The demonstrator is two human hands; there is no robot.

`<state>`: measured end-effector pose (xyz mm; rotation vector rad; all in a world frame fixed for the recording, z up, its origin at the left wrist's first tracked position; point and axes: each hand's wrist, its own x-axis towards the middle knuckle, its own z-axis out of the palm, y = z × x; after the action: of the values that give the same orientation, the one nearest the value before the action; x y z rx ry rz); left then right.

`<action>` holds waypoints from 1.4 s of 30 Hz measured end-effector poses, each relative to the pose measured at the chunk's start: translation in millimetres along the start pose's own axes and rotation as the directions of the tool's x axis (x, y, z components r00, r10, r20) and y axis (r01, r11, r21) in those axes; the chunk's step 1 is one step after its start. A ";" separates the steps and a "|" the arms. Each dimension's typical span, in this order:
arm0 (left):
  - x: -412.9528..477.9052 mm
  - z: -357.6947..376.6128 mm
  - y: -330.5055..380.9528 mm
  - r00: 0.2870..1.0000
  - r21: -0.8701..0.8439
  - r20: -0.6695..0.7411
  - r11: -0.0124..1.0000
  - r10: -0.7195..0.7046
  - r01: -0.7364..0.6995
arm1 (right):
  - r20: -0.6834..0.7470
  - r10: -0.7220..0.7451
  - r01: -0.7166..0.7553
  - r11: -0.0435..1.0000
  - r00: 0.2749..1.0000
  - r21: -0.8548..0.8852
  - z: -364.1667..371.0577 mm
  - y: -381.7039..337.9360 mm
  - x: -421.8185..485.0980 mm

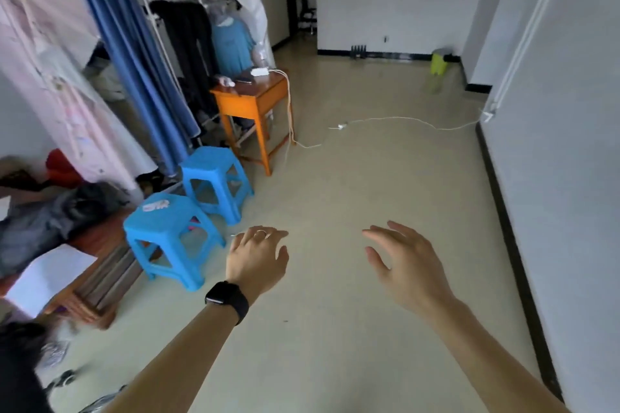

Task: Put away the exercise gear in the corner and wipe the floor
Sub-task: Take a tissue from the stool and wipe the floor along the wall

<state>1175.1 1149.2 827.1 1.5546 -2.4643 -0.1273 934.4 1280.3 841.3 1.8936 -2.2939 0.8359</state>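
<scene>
Left hand (256, 258), right hand (406, 265) empty; two blue stools (174, 231); one orange table (251, 97).

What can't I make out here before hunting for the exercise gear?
Head view only:
Small dark object at the far baseboard: too small to identify.
Yellow-green object in the far corner: blurred, kind unclear.
Clutter at the bottom-left edge: blurred and cut off by the frame.
Whatever lies behind the blue curtain: hidden by it and the hanging clothes.
No exercise gear is identifiable; left hand and right hand hold nothing.
</scene>
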 end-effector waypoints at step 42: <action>300.4 37.3 -673.1 0.687 0.011 0.042 0.688 -0.725 0.726 | 0.464 -0.513 0.397 0.857 0.722 0.329 570.8 -407.4 551.2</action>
<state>1634.2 584.5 704.6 2.4579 -1.6977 -0.2967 1341.1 497.5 709.3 2.9433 -1.8260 0.5302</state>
